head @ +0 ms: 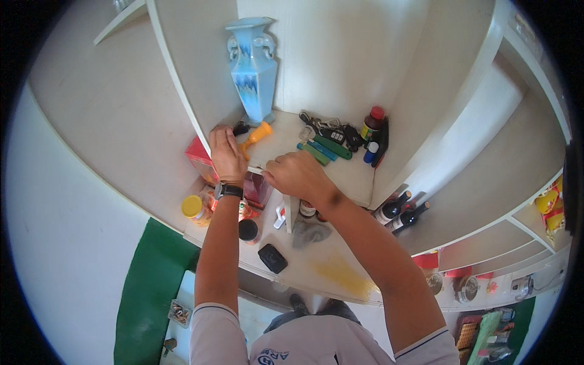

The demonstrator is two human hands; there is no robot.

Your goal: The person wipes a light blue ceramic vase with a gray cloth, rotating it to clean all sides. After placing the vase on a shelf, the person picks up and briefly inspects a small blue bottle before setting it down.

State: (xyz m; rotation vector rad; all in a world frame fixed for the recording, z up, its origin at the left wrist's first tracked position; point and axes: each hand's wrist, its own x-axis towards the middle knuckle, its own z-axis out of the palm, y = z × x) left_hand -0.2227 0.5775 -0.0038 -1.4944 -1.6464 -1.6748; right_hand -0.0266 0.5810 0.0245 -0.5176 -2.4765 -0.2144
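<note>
My left hand (228,153) is at the front edge of an upright cabinet panel, fingers close together. Just right of it lies an orange plastic object (259,133) with a flared end, on a white shelf (278,141). Whether the hand holds anything is hidden. My right hand (299,175) is over the shelf's front edge with its fingers curled; the inside of the grasp cannot be seen. Beyond it lie green and blue narrow objects (326,148), a black key fob (332,136) and a bunch of keys (328,123).
A tall light-blue glazed vase (253,77) stands at the shelf's back left. A brown bottle with a red cap (373,122) is at the right. Below are a yellow-lidded jar (195,210), a black-lidded jar (249,231), a black box (273,258) and two wine bottles (401,213).
</note>
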